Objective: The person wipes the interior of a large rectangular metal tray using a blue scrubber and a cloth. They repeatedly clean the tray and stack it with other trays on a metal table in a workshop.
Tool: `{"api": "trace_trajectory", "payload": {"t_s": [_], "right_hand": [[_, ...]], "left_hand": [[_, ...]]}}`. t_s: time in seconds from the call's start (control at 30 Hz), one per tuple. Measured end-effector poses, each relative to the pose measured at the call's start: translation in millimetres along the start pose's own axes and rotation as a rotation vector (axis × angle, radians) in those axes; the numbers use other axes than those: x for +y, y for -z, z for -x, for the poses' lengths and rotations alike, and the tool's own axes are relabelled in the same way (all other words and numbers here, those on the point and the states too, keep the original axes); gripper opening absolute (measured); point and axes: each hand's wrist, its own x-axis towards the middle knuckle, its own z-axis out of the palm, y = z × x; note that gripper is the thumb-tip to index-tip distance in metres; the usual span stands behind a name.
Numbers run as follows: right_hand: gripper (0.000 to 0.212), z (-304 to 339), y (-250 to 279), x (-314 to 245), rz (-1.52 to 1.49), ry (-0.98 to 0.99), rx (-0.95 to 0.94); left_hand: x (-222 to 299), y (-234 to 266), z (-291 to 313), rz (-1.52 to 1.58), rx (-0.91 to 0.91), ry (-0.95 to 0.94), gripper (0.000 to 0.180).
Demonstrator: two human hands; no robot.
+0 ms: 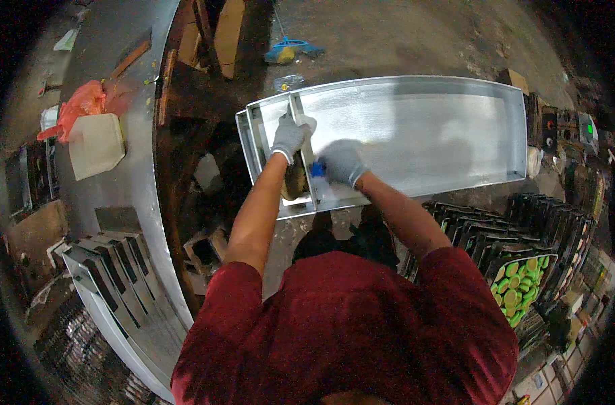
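Note:
A long, shallow sheet-metal box (422, 135) lies open side up before me, with a narrow compartment at its left end. A metal divider (310, 177) runs across it there. My left hand (291, 137), in a pale grey glove, is closed on the upper part of this divider. Just right of the divider, my right hand (344, 162) wears a matching glove and is smeared by motion. It is curled around a small blue object (317, 169) whose blue end points at the divider. The rest of that object is hidden, and its kind does not show.
A metal-topped table (128, 202) stands at left, with a red plastic bag (85, 101), a cream board (97, 145) and slotted metal panels (115, 270). Stacked dark metal parts (469, 226) and a tray of green round pieces (520, 287) are at right. A blue broom (292, 50) lies beyond.

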Motion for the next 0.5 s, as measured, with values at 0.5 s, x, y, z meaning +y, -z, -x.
{"api": "trace_trajectory", "payload": {"t_s": [0.5], "right_hand": [[0.044, 75, 109, -14, -0.247, 0.131, -0.466]], "left_hand": [[65, 21, 48, 0.664, 0.131, -0.12, 0.086]]}}
